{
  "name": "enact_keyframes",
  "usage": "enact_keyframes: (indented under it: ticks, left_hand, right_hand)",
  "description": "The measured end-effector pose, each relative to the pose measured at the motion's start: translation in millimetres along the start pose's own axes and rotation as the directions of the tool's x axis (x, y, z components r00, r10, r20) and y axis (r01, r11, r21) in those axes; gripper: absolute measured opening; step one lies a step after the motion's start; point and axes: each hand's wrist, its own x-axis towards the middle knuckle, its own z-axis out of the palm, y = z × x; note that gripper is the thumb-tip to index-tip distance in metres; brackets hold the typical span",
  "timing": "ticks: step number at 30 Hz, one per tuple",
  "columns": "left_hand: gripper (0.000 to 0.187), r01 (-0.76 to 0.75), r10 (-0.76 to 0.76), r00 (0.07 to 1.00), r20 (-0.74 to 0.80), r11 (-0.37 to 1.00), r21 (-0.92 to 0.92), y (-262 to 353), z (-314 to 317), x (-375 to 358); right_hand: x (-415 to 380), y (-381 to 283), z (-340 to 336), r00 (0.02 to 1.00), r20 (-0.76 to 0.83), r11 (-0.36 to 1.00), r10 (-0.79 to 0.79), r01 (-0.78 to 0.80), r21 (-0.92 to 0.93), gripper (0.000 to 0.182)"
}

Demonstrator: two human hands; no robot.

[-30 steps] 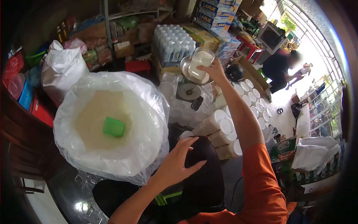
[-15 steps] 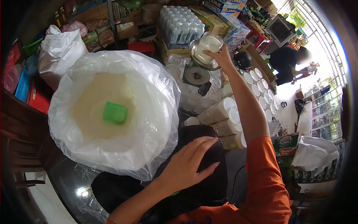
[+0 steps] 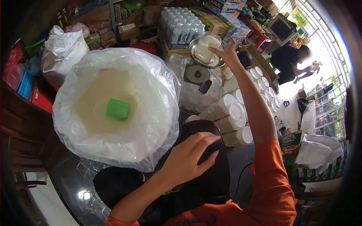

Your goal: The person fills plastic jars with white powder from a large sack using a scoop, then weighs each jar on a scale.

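My right hand (image 3: 228, 56) is stretched out beside a clear jar (image 3: 208, 48) with white contents, its fingers spread and the thumb close to the jar's side. The jar stands in the round metal pan (image 3: 222, 63) of a dial scale (image 3: 197, 74). My left hand (image 3: 192, 154) lies on my dark-clothed knee, fingers extended, holding nothing. To the left is a big clear plastic bag (image 3: 158, 113), open at the top, with pale, whitish contents (image 3: 98, 100). A green cup (image 3: 118, 109) sits in them.
Rows of lidded white tubs (image 3: 237, 111) stand right of my knee. A dark phone-like object (image 3: 205, 87) lies by the scale. Shrink-wrapped bottles (image 3: 181, 28) and cartons (image 3: 233, 22) are stacked behind. A white sack (image 3: 64, 56) stands back left. Another person (image 3: 287, 62) crouches at upper right.
My right hand has let go of the jar and opened, drawing slightly to the right. The jar now rests in the scale pan. My left hand stays on the knee.
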Motion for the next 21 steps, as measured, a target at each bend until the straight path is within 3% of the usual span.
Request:
enact_keyframes:
  ticks: [2, 4, 6, 8, 10, 12, 13, 14, 15, 16, 18, 21]
  left_hand:
    - [0.046, -0.065, 0.064, 0.998, 0.024, 0.997, 0.052, -0.2, -2.6, -3.0]
    - [0.045, -0.088, 0.083, 0.996, 0.042, 0.986, 0.144, 8.0, -17.7, -3.0]
    - [0.045, -0.069, 0.068, 0.998, 0.015, 0.959, 0.273, 18.3, -41.3, -0.2]
    - [0.049, 0.004, 0.019, 0.999, -0.037, 0.843, 0.538, 25.2, -69.8, 2.4]
    - [0.060, 0.170, -0.082, 0.984, -0.156, 0.679, 0.714, 13.1, -84.9, -4.5]
    - [0.060, 0.291, -0.182, 0.956, -0.228, 0.524, 0.800, -10.3, -84.7, -25.6]
    - [0.060, 0.297, -0.181, 0.955, -0.237, 0.519, 0.801, -19.6, -83.3, -33.1]
    - [0.060, 0.343, -0.356, 0.919, -0.168, 0.516, 0.785, -27.5, -81.7, -39.4]
    - [0.060, 0.389, -0.517, 0.851, -0.090, 0.506, 0.770, -32.5, -80.8, -45.0]
    - [0.060, 0.395, -0.516, 0.851, -0.100, 0.503, 0.769, -35.3, -77.4, -47.7]
    - [0.060, 0.358, -0.409, 0.896, -0.172, 0.435, 0.826, -36.7, -67.6, -48.8]
    - [0.063, 0.355, -0.462, 0.874, -0.152, 0.393, 0.848, -34.0, -68.9, -51.0]
  right_hand:
    - [-6.3, -12.1, -7.4, 0.997, -0.069, 0.999, -0.038, 0.037, -0.021, 0.149]
    - [-20.8, -35.3, -17.4, 0.942, -0.334, 0.973, 0.041, 0.038, 0.227, 0.131]
    - [-64.6, -92.3, -32.3, 0.937, -0.347, 0.950, -0.025, 0.130, 0.282, 0.099]
    - [-131.1, -163.5, -16.0, 0.894, -0.355, 0.787, -0.272, 0.419, 0.452, 0.063]
    - [-171.4, -194.0, 2.5, 0.843, -0.187, 0.743, -0.504, 0.534, 0.403, 0.034]
    - [-222.3, -248.5, 31.4, 0.821, 0.142, 0.821, -0.554, 0.510, 0.256, 0.017]
    - [-231.2, -260.8, 50.9, 0.713, 0.287, 0.768, -0.640, 0.577, 0.279, 0.019]
    - [-235.3, -267.8, 70.8, 0.643, 0.500, 0.813, -0.581, 0.493, 0.310, 0.026]
    - [-236.8, -271.8, 96.3, 0.600, 0.606, 0.831, -0.523, 0.517, 0.206, 0.029]
    - [-236.3, -271.9, 124.5, 0.555, 0.700, 0.831, -0.450, 0.547, 0.101, 0.032]
    - [-232.9, -255.5, 183.8, 0.590, 0.739, 0.790, -0.326, 0.600, -0.131, 0.043]
    - [-225.4, -239.0, 238.6, 0.618, 0.769, 0.743, -0.164, 0.590, -0.316, 0.056]
